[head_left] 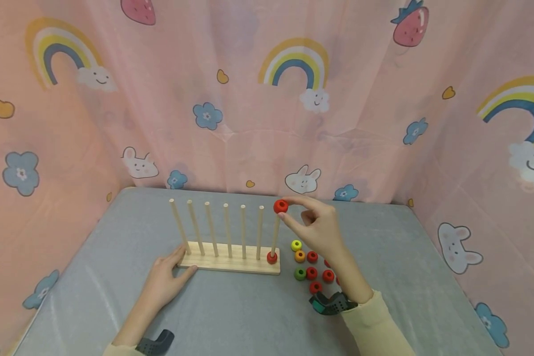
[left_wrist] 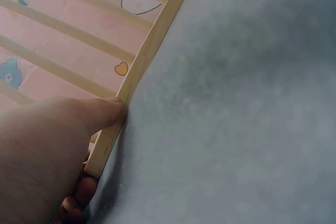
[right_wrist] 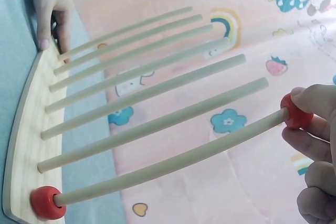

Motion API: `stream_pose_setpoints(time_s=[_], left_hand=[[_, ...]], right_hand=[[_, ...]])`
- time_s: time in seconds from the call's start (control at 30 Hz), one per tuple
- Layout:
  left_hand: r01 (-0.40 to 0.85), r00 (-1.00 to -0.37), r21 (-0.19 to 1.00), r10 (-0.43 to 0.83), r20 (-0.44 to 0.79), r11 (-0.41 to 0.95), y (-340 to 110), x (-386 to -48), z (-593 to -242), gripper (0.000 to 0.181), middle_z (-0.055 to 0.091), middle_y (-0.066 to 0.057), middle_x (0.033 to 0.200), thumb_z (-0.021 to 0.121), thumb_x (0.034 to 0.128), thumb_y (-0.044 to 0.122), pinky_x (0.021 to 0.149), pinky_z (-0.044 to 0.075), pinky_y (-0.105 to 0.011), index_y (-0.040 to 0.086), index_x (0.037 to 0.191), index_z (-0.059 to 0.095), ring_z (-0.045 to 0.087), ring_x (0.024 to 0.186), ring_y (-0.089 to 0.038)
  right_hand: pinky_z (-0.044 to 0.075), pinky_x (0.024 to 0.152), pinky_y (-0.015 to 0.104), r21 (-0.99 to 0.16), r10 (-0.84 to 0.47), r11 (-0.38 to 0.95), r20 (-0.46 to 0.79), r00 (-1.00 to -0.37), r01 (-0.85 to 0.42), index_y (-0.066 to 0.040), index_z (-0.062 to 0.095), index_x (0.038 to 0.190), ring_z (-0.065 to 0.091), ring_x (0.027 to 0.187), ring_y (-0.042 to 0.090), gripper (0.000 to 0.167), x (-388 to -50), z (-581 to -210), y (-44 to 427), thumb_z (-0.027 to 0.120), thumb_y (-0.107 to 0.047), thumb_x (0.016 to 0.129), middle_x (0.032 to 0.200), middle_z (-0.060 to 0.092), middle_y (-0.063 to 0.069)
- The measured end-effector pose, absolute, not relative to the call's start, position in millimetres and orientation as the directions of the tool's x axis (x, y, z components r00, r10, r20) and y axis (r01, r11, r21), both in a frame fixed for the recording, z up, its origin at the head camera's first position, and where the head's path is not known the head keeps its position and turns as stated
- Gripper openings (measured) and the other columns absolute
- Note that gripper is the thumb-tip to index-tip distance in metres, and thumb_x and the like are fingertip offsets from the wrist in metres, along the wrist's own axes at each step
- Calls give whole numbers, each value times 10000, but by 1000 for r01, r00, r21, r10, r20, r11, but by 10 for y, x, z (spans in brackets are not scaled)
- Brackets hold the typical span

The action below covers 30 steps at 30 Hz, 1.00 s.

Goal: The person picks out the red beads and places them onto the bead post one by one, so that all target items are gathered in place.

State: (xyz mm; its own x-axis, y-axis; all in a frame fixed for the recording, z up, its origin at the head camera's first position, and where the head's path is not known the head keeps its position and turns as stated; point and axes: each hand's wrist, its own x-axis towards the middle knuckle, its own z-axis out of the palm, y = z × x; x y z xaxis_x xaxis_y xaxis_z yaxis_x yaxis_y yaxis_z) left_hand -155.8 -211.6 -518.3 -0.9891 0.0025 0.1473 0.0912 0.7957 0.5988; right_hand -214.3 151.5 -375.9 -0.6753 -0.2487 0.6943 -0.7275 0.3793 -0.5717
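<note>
While a pink printed curtain (head_left: 258, 143) is hanging round the back and both sides, a grey tabletop (head_left: 231, 311) is filling the lower part of my view. On it a wooden rack (head_left: 231, 266) is standing, its seven pegs (head_left: 243, 232) rising in a row from a flat base. The person's left hand (head_left: 166, 277) is gripping the rack's left end, thumb lying against the front edge, fingers curling round the end; apparently bracing. The right hand (head_left: 318, 225) is working at the rightmost peg (head_left: 276, 235), its fingers clamping a held red bead (head_left: 278, 210) at that peg's tip. Whether the tip is already sitting inside the hole, I am not able to tell. A lower red bead (head_left: 272, 258) is resting at the same peg's foot. Right of the rack, a yellow bead (head_left: 296, 245), an orange bead (head_left: 299, 256), a green bead (head_left: 300, 273) and several loose red beads (head_left: 311, 273) are lying.

Judgement: threading is the step in hand, seemingly a second bead for this peg. Next move is calling for squaring the hole over the tip, then loosening the right fingers so the bead is free to drop.
</note>
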Motion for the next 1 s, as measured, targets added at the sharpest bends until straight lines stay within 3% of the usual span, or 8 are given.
stream_pose_setpoints(time_s=[1.0], left_hand=[[101, -988, 604, 7, 155, 790, -2121, -1554, -5185, 703, 478, -218, 1599, 765, 997, 298, 1045, 463, -665, -44, 1545, 488, 529, 1304, -521]], right_hand=[[200, 435, 210, -595, -250, 413, 654, -714, -690, -81, 807, 1158, 236, 450, 10, 297, -2096, -3846, 1492, 877, -56, 870, 966, 757, 35]])
